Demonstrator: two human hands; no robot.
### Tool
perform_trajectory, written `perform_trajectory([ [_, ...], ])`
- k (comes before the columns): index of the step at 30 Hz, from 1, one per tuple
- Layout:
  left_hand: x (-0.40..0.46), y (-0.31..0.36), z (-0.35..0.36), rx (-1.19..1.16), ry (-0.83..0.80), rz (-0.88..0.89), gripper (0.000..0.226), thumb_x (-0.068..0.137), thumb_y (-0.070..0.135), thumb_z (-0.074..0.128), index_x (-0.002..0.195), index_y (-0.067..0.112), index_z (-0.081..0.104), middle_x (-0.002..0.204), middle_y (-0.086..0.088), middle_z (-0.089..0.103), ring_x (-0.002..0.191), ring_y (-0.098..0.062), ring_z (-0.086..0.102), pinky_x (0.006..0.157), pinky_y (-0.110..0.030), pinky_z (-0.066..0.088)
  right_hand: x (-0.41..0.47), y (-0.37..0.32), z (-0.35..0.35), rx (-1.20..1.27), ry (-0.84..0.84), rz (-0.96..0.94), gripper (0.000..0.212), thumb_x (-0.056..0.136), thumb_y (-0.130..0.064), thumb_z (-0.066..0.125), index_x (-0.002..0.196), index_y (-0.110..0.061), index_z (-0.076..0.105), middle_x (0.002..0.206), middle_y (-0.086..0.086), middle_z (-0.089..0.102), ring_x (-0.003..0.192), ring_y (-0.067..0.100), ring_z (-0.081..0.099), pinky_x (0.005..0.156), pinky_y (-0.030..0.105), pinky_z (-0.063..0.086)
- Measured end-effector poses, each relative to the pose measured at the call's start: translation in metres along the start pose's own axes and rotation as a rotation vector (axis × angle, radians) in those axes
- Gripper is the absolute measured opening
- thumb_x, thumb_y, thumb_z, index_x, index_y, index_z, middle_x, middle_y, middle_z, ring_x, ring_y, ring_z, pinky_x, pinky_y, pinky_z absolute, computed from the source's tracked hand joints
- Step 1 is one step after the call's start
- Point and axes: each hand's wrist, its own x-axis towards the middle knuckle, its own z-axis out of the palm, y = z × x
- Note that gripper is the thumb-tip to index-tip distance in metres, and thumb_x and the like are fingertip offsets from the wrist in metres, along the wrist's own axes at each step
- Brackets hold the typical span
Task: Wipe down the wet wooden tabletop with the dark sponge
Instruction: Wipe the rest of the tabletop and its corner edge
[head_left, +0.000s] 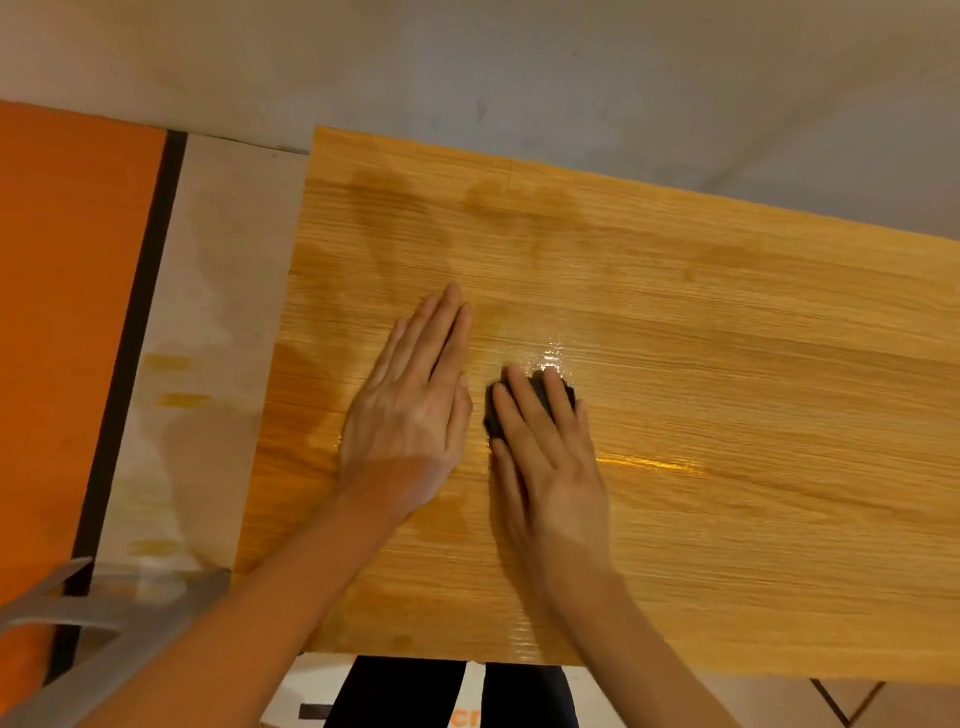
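Wooden bench (727, 364), wet and glistening near its middle. The left hand (410, 410) lies flat on it, fingers straight and together. Just beside it, the right hand (545, 457) presses the dark sponge (535, 400) under spread fingers, seemingly without curling round it.

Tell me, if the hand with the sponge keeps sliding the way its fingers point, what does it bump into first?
Probably nothing on the table: the right hand points across bare wet tabletop toward its far edge and the wall.
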Motion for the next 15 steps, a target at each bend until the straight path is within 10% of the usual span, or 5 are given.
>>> perform_trajectory([
  [10,0.001,0.002,-0.006,-0.032,-0.078,-0.013,0.054,0.105,0.017,0.034,0.157,0.005,0.027,0.167,-0.009,0.02,0.156,-0.02,0.016,0.127,-0.041,0.016,0.082,0.042,-0.015,-0.047,-0.027,-0.078,0.041,0.104,-0.023,0.04,0.144,-0.014,0.042,0.154,-0.001,0.034,0.148,0.017,0.016,0.123,0.038,0.014],
  [15,0.0,0.003,-0.008,-0.078,-0.047,-0.018,0.053,0.104,0.013,0.041,0.155,0.001,0.031,0.165,-0.012,0.025,0.155,-0.024,0.021,0.127,-0.041,0.018,0.062,0.102,-0.052,0.026,0.152,0.218,0.04,0.102,-0.013,0.043,0.142,-0.008,0.044,0.152,0.006,0.037,0.148,0.024,0.018,0.119,0.051,0.02],
])
